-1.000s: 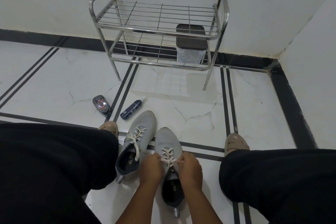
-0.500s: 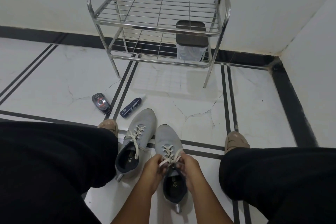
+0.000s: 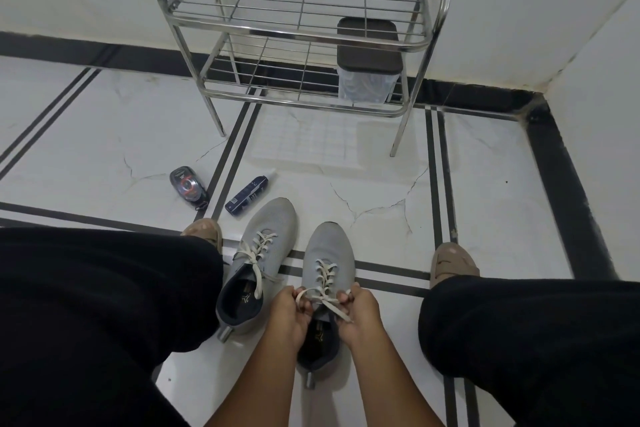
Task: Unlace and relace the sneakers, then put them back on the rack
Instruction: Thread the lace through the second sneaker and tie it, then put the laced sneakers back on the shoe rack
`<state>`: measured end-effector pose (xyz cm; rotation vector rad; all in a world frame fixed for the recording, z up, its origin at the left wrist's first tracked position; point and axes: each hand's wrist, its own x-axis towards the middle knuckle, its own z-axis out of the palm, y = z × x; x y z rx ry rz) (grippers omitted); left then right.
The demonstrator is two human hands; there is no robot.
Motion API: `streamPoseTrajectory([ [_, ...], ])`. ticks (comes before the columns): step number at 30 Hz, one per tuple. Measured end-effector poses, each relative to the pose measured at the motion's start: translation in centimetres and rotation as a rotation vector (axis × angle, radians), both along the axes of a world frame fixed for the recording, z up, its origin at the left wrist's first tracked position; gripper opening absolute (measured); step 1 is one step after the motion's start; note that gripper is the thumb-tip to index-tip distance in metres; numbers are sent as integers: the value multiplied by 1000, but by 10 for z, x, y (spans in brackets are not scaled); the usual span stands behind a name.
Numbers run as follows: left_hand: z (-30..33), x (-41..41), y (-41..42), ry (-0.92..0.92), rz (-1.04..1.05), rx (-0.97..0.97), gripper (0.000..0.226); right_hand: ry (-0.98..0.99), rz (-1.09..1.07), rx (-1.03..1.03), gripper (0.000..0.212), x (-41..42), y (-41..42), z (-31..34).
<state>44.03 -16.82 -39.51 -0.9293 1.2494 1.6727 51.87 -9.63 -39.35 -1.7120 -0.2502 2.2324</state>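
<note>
I've got left hand (image 3: 292,317) and right hand (image 3: 360,314) each pinching a lace (image 3: 323,276) end on the right sneaker (image 3: 327,250). Looks like tying; next, cross and knot.

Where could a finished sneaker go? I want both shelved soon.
The rack's top shelf is bare across its whole grid. Its lower shelf is free on the left; a dark-lidded bin fills the right end. The floor is crowded by the spray can, the small case and the other sneaker.

Left hand (image 3: 290,314) and right hand (image 3: 358,311) side by side, fingers curled, each pinching lace end.
</note>
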Motion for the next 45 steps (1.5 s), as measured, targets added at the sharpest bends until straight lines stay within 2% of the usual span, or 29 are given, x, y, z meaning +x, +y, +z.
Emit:
streamPoseTrajectory([
  [4,4,4,1,-12,42,-15,32,-8,-5,-5,32,-1,-1,-1],
  [7,10,2,0,85,-119,-103,31,-105,193,83,29,2,1,-2],
  [9,16,-3,-2,331,-440,-261,27,-178,387,183,31,5,5,-5],
  [11,18,-4,-9,709,-759,-491,23,-248,489,263,29,6,4,-4],
  [12,19,-3,-14,892,-804,-590,22,-326,499,326,29,8,0,-1],
  [14,24,1,-25,1166,-686,-733,19,-541,496,502,35,18,-15,6],
  [16,32,4,-34,1257,-582,-923,13,-718,615,634,42,34,-36,12],
  [17,33,4,-40,1230,-559,-1018,13,-769,762,668,49,41,-47,15],
  [19,29,4,-52,1019,-530,-1142,22,-785,1102,633,66,46,-63,14],
  [21,24,4,-63,806,-549,-1145,28,-736,1275,558,70,41,-69,9],
  [23,21,6,-69,698,-598,-1082,29,-734,1252,511,58,33,-67,8],
  [25,22,10,-71,697,-640,-1003,29,-781,1223,548,45,24,-61,11],
  [30,26,16,-74,709,-833,-1051,28,-816,1077,715,42,3,-51,19],
  [32,23,15,-74,749,-791,-1036,22,-757,1002,715,42,-6,-53,20],
  [34,20,14,-74,773,-641,-972,17,-713,982,662,50,-12,-54,18],
  [37,17,9,-72,632,-487,-899,34,-689,951,557,49,-17,-52,15],
  [40,13,3,-69,484,-593,-852,46,-660,917,534,42,-22,-53,10],
  [45,12,-4,-64,442,-625,-786,44,-674,877,567,30,-26,-54,11],
])
